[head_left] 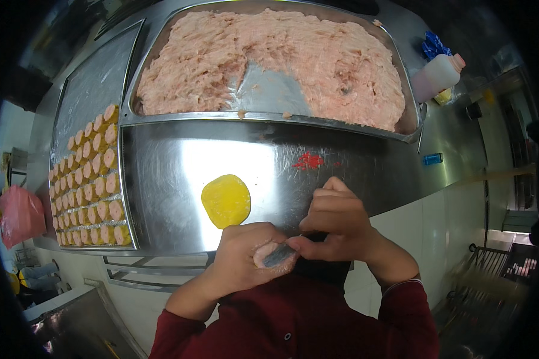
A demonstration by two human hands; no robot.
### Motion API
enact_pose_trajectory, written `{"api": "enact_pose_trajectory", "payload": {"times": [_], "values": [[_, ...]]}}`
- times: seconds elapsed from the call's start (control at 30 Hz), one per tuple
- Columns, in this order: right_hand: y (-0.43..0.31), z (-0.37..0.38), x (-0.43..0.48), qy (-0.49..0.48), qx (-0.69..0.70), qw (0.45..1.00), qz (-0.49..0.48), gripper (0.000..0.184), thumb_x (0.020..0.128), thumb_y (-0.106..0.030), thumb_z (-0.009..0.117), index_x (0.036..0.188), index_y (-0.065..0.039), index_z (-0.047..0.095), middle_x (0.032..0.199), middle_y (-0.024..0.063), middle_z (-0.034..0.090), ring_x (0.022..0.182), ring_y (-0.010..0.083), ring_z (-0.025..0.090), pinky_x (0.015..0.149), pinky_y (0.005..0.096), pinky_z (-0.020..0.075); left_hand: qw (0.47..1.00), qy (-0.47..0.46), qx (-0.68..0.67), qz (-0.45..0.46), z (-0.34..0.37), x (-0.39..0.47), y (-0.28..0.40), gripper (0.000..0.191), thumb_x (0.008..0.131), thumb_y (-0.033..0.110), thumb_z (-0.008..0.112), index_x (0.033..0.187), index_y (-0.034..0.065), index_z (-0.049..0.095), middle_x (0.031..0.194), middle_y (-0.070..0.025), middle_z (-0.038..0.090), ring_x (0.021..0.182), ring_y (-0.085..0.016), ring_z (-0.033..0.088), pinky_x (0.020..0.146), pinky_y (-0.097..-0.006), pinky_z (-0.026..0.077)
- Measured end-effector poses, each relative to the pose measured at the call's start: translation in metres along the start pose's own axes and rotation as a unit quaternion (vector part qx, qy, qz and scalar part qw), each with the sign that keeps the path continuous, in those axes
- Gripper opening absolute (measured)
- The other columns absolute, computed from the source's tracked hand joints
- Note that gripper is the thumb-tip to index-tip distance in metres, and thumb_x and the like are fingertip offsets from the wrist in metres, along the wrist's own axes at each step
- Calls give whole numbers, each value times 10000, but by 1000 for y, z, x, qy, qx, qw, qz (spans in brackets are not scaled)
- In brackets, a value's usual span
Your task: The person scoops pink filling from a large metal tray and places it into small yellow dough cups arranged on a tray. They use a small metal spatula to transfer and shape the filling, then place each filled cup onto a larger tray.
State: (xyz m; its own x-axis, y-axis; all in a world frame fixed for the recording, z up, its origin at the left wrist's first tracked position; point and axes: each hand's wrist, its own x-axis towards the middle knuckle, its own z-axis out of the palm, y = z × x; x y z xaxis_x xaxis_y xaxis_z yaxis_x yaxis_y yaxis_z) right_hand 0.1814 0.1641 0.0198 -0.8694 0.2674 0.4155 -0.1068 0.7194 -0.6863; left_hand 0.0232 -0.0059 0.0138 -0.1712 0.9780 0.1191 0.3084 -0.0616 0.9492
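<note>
My left hand (247,251) curls around a small portion of pale pink filling (261,255), close to my body at the table's front edge. Over that filling lies the flat metal blade of a small spatula (279,256). My right hand (339,222) has its fingers bent and grips the spatula, whose handle is mostly hidden by the hand. Any wrapper inside my left hand is covered by the fingers. Just beyond my left hand, round yellow dough wrappers (227,201) lie on the steel table (161,179).
A large steel tray (184,117) of minced meat (197,58) spans the far side. At left, a flat tray (94,76) carries rows of open-topped yellow dumplings (87,193). Red bits (309,160), a blue lighter-like item (432,159) and a plastic bottle (438,77) are rightward.
</note>
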Motion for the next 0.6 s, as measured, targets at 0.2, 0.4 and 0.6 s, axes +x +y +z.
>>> {"api": "enact_pose_trajectory", "payload": {"times": [0.2, 0.4, 0.6], "values": [[2, -1, -4, 34, -29, 999, 9, 322, 730, -263, 907, 657, -142, 617, 596, -24, 550, 557, 165, 546, 629, 333, 362, 999, 41, -32, 13, 4, 1, -8, 173, 730, 60, 864, 808, 40, 710, 764, -62, 721, 624, -133, 668, 588, -257, 504], [7, 3, -5, 21, -76, 996, 36, 272, 763, -258, 892, 702, -130, 661, 602, -4, 565, 559, 162, 557, 580, 333, 372, 997, 51, 39, -30, 1, -1, -6, 206, 732, 92, 885, 838, 40, 716, 777, -49, 716, 656, -147, 681, 628, -259, 521], [16, 19, -6, 94, -105, 982, 124, 135, 833, -168, 827, 942, -95, 793, 715, 33, 636, 610, 197, 597, 583, 326, 468, 991, 92, 47, -83, -7, -19, -4, 393, 695, 87, 922, 1038, 11, 745, 1100, -125, 731, 906, -163, 700, 782, -286, 539]]}}
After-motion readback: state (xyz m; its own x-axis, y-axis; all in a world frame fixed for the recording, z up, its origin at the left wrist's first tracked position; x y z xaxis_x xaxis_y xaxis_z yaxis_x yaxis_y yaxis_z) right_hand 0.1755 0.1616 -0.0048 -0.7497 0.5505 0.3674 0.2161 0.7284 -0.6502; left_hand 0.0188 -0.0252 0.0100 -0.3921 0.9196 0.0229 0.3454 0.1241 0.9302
